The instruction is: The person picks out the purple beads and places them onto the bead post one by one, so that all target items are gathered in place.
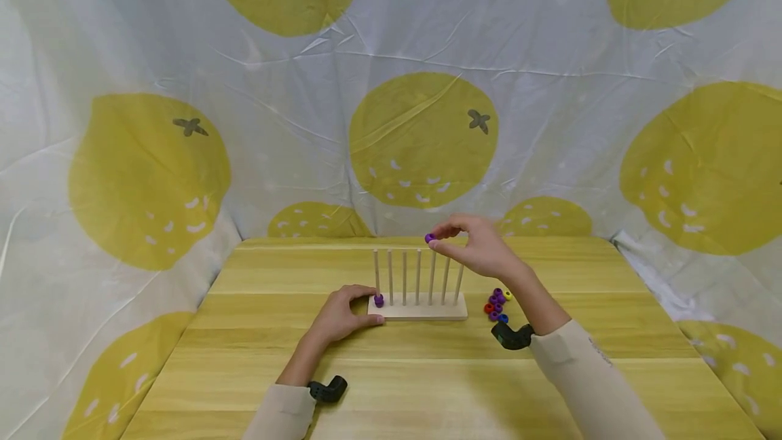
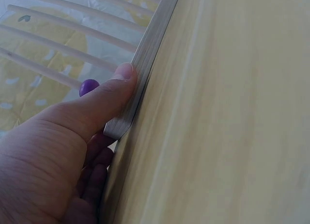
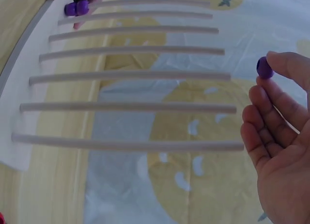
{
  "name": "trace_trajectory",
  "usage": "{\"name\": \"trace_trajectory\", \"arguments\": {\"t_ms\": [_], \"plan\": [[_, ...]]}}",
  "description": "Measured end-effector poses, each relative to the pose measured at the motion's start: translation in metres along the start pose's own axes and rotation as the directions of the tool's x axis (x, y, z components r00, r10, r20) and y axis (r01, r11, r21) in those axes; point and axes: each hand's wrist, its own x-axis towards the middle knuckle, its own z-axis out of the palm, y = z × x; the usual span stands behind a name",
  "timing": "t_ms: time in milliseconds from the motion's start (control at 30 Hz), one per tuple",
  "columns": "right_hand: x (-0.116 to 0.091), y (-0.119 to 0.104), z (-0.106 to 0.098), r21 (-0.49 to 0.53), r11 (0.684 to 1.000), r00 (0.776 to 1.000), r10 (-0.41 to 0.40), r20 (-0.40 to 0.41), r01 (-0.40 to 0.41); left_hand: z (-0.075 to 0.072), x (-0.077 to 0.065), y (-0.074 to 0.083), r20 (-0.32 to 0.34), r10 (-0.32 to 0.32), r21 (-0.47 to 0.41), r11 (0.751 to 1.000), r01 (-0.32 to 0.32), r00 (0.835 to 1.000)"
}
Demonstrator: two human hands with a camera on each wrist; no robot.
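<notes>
I see the left hand [image 1: 342, 314] gripping the rack [image 1: 421, 312] by one end, likely steadying it; the right hand [image 1: 482, 250] pinches a bead [image 1: 430, 238] high, likely clearing the pegs [image 1: 404, 277]. Stacked beads [image 1: 379, 301], perhaps two, sit beside the left fingers; loose beads [image 1: 497, 299] lie near the right wrist.

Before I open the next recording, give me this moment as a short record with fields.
left hand: grips the left end of the peg board
right hand: pinches a purple bead near the peg tops, not on any peg
pegs: seven; two purple beads on the leftmost, six bare
loose beads: purple, red, yellow, blue; right of the board
surface: wooden table
backdrop: yellow-and-white printed cloth
</notes>
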Motion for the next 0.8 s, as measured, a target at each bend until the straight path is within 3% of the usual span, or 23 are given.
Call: {"name": "trace_trajectory", "arguments": {"t_ms": [267, 800], "plan": [[0.006, -0.006, 0.016, -0.016, 1.0, 0.998, -0.024, 0.051, 0.025, 0.006, 0.0, -0.003, 0.02, -0.018, -0.005, 1.0, 0.018, 1.0], [0.03, -0.022, 0.041, 0.005, 0.997, 0.993, -0.071, 0.098, 0.071, 0.0, 0.002, -0.002, 0.001, -0.022, -0.007, 1.0, 0.022, 1.0]]}}
